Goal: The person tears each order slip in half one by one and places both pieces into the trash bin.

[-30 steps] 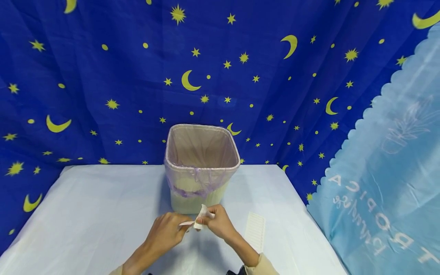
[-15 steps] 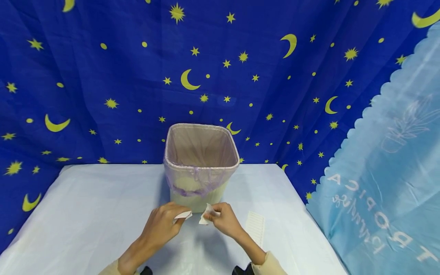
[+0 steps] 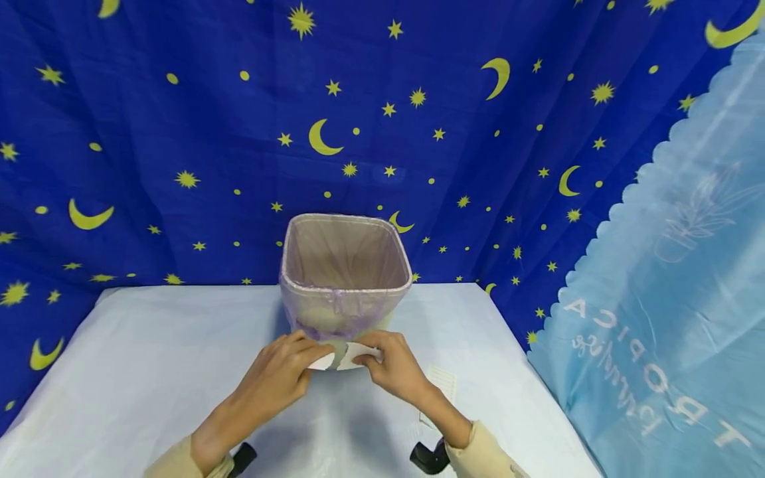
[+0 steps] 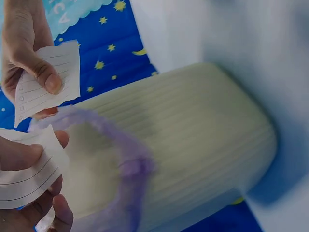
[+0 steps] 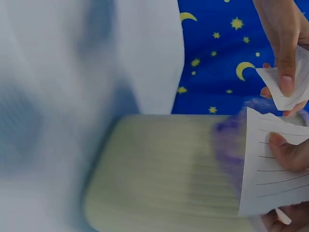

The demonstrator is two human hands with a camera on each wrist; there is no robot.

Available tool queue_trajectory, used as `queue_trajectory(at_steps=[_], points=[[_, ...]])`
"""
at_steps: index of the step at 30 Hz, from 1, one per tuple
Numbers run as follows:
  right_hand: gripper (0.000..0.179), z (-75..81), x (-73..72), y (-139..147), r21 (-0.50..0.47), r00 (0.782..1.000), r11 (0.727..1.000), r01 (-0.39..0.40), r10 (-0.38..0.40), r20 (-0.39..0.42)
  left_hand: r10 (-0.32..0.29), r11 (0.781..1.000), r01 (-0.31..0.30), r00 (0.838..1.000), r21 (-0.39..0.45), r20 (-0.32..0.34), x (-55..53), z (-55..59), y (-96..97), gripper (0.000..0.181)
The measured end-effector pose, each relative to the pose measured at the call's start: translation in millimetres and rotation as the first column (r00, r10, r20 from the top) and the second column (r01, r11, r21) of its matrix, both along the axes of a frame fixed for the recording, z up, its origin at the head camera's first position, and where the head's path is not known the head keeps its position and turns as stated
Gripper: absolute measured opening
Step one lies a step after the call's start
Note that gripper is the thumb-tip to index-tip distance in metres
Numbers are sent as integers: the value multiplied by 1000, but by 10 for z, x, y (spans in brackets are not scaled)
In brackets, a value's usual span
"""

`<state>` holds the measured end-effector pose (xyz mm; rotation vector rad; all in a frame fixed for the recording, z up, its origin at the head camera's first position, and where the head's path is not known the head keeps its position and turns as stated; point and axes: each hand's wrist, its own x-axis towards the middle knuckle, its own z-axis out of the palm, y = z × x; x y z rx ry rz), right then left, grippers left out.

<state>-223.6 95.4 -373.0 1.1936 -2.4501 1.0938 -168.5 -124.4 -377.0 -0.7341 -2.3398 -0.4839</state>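
Two torn pieces of ruled white paper are held in front of a pale waste bin, one in each hand. My left hand pinches the left piece between thumb and fingers. The right hand pinches the other piece, its thumb lying on top. In the left wrist view, this right-hand piece shows printed lines and small boxes. A narrow gap separates the ragged edges. Both hands are above the table, near the bin's lower front. The fingertips under the papers are partly hidden.
A see-through purple bag lines the bin and folds over its rim. A ruled white sheet lies on the white-covered table, partly behind the right forearm. A blue star-patterned curtain hangs behind, and a light-blue cloth at right.
The papers were together between the hands, then came apart as two pieces. Both hands have since moved forward and up, nearer the bin, with the pieces spread flatter.
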Motion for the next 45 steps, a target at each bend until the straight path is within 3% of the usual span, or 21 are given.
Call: queue_trajectory(at_steps=[4, 9, 16, 20, 27, 37, 45], points=[[22, 212, -38, -16, -23, 998, 1000, -7, 6, -67, 8, 1000, -8, 1000, 24, -11, -21, 172, -23, 54], [20, 404, -101, -28, -32, 992, 999, -22, 18, -123, 18, 997, -17, 1000, 76, -15, -84, 349, -74, 40], [26, 614, -167, -112, 2, 971, 999, -33, 32, -236, -5, 982, -3, 999, 190, 42, -202, 658, -201, 26], [26, 746, -181, -159, 28, 959, 999, -15, 23, -284, -34, 971, 18, 997, 238, 64, -319, 761, -245, 17], [20, 994, -365, -261, -20, 957, 1000, 1, -7, -289, -58, 964, 29, 993, 265, 102, -527, 860, -314, 8], [20, 1252, -692, -326, -16, 966, 993, 120, -120, -229, -15, 979, -19, 986, 204, 164, -786, 1120, -325, 14], [18, 1307, -904, -344, 82, 970, 976, 200, -186, -155, 79, 986, -117, 953, 117, 293, -953, 1244, -396, 21]])
